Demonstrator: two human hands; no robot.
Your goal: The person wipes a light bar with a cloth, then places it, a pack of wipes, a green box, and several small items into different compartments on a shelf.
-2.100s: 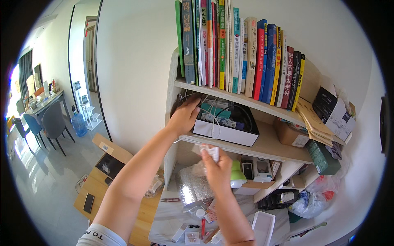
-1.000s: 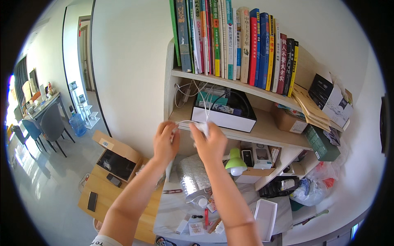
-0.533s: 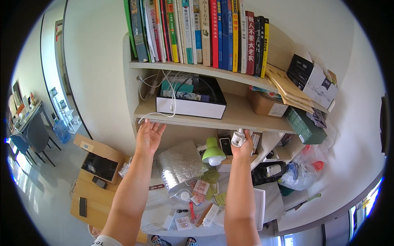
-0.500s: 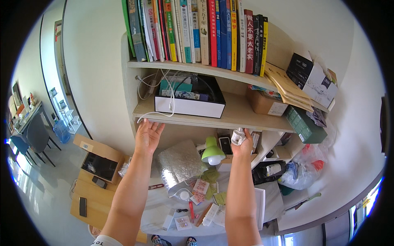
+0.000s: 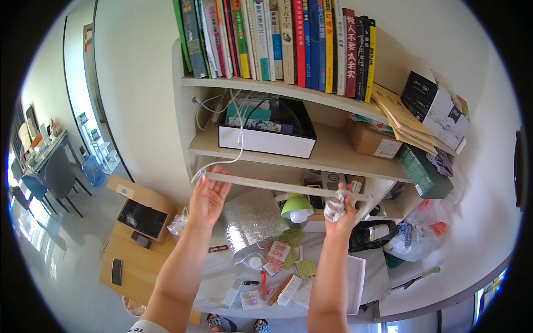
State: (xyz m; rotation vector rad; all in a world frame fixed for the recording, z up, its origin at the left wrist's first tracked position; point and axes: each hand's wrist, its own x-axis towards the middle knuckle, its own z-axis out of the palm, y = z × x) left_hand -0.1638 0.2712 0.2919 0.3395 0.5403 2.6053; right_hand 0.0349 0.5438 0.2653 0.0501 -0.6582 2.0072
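A long, thin, pale bar (image 5: 266, 185) hangs tilted just below the middle shelf, its right end lower. My left hand (image 5: 209, 200) holds its left end, palm toward me and fingers reaching behind it. A white cable (image 5: 237, 159) loops down to that end from the shelf above. My right hand (image 5: 342, 213) is closed on a crumpled white bundle (image 5: 335, 207), which may be cloth or tissue, and it is up against the bar near the right end. Whether those fingers also grip the bar is hidden.
Books (image 5: 277, 44) line the top shelf. Below them sit a black-and-white box (image 5: 266, 141) and a cardboard box (image 5: 373, 139). A green desk lamp (image 5: 295, 205) stands under the bar, over a cluttered marble-look table (image 5: 214, 277). Envelopes (image 5: 402, 119) stick out at right.
The bar has come down from the shelf's underside and is now seen apart from it. Both hands have lowered with it. The view has shifted slightly left.
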